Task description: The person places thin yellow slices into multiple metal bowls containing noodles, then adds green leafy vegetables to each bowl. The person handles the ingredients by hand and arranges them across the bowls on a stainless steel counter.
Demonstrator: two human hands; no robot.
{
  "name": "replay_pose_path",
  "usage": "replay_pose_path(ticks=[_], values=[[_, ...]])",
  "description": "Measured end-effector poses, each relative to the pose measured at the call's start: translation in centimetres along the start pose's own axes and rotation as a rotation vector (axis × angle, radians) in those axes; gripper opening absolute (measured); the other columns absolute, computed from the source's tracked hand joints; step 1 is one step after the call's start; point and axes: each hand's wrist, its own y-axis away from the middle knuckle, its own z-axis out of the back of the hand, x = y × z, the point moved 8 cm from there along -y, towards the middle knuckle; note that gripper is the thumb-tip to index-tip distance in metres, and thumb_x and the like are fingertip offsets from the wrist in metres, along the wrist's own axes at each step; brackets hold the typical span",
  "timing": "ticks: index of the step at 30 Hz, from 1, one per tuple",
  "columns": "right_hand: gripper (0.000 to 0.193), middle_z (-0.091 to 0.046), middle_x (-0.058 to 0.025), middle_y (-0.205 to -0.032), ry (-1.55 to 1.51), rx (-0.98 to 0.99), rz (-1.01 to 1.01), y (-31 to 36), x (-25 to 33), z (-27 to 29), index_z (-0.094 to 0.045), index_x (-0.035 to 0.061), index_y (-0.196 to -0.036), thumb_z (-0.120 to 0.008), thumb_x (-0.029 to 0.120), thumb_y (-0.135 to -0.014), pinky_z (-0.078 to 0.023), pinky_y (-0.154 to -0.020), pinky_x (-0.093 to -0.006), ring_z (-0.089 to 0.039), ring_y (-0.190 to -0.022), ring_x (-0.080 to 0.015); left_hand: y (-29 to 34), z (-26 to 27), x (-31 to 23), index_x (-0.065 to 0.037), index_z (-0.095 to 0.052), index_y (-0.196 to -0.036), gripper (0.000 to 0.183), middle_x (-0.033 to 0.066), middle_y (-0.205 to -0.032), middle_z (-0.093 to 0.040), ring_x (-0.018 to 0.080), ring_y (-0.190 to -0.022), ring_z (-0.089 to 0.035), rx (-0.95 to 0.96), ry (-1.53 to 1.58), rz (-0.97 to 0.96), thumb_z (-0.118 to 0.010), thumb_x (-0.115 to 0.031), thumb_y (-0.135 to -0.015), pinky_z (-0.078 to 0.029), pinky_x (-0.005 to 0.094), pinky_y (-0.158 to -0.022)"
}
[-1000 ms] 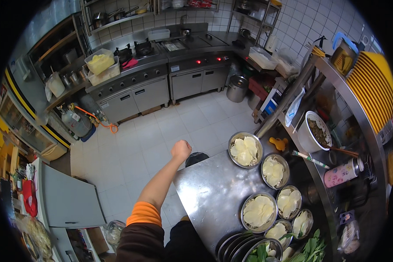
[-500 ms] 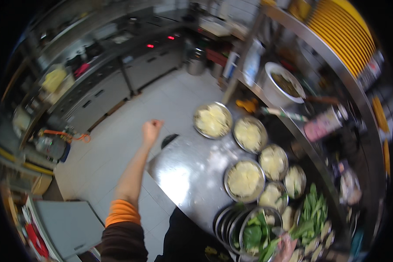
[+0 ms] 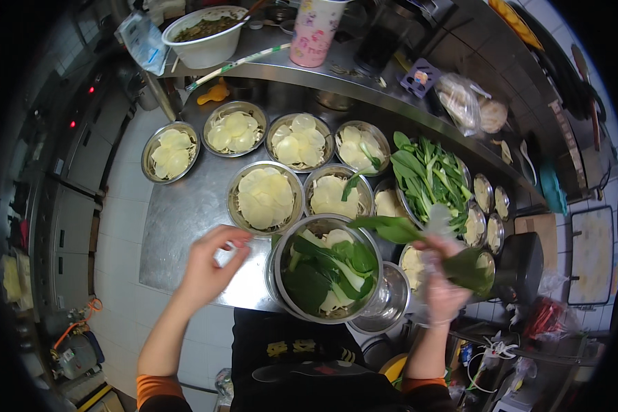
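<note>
My left hand (image 3: 214,266) hovers over the near-left part of the steel table, thumb and fingers curved but apart, holding nothing. My right hand (image 3: 443,288), in a clear thin glove and slightly blurred, grips leafy greens (image 3: 391,226) whose leaves stick out on both sides. Between my hands stands a steel bowl (image 3: 373,275), stacked on others, with green leaves (image 3: 333,271) and pale slices in it. Behind it, several steel bowls hold thin pale round slices (image 3: 264,198) over whitish shreds. A large heap of leafy greens (image 3: 429,175) lies in a bowl beyond my right hand.
An empty steel bowl (image 3: 384,299) sits beside the stack. Smaller bowls of slices (image 3: 483,192) line the right. Above the table's far side runs a steel shelf (image 3: 268,72) with a white tub (image 3: 202,41) and a pink cup (image 3: 316,31).
My view has swung right, to face the table. My left hand has come from beyond the table's edge to over it, its fingers loosening. My right hand has lifted greens beside the front bowl.
</note>
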Motion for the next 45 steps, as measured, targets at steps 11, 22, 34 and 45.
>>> replay_pose_path(ticks=[11, 22, 34, 45], values=[[0.045, -0.064, -0.0052, -0.103, 0.608, 0.536, 0.522, 8.9, -1.0, -0.9, -0.065, 0.0073, -0.109, -0.066, 0.006, -0.064, -0.049, -0.051, -0.0282, -0.061, -0.064, -0.0167, -0.6, -10.5, -7.8, -0.001, -0.059, -0.114, 0.037, 0.0151, -0.121, -0.056, 0.0332, -0.115, -0.052, 0.319, -0.175, -0.306, -0.068, -0.014, -0.081, -0.043, 0.0407, -0.096], [0.014, -0.068, -0.0086, -0.096, -0.034, -0.024, -0.441, 7.9, -14.1, 5.0, -0.064, -0.0020, -0.100, -0.063, 0.004, -0.087, -0.052, -0.073, -0.0288, -0.065, -0.082, -0.0149, 4.2, -16.7, -6.2, -0.002, -0.041, -0.137, 0.075, 0.0171, -0.146, -0.033, 0.0340, -0.138, -0.026, 0.515, -0.697, -0.303, -0.066, -0.040, -0.078, -0.018, 0.0552, -0.110], [0.041, -0.059, -0.0175, -0.118, 0.032, 0.242, -0.030, 4.8, -12.0, -5.7, -0.060, 0.0067, -0.117, -0.070, 0.011, -0.077, -0.045, -0.092, -0.0387, -0.057, -0.107, -0.0348, 5.9, -10.4, 2.4, 0.001, -0.012, -0.148, 0.061, 0.0209, -0.151, -0.020, 0.0298, -0.140, -0.022, -0.220, 0.196, 0.278, -0.040, -0.019, -0.097, -0.016, 0.0381, -0.113], [0.026, -0.066, -0.0108, -0.101, -0.018, 0.299, -0.077, 4.6, -12.5, -5.0, -0.063, 0.0030, -0.107, -0.066, 0.009, -0.082, -0.048, -0.079, -0.0334, -0.061, -0.089, -0.0215, 7.0, -11.9, 3.7, -0.002, -0.021, -0.147, 0.058, 0.0151, -0.141, -0.037, 0.0211, -0.127, -0.039, -0.119, 0.414, 0.358, -0.048, -0.010, -0.096, -0.031, 0.0320, -0.106]])
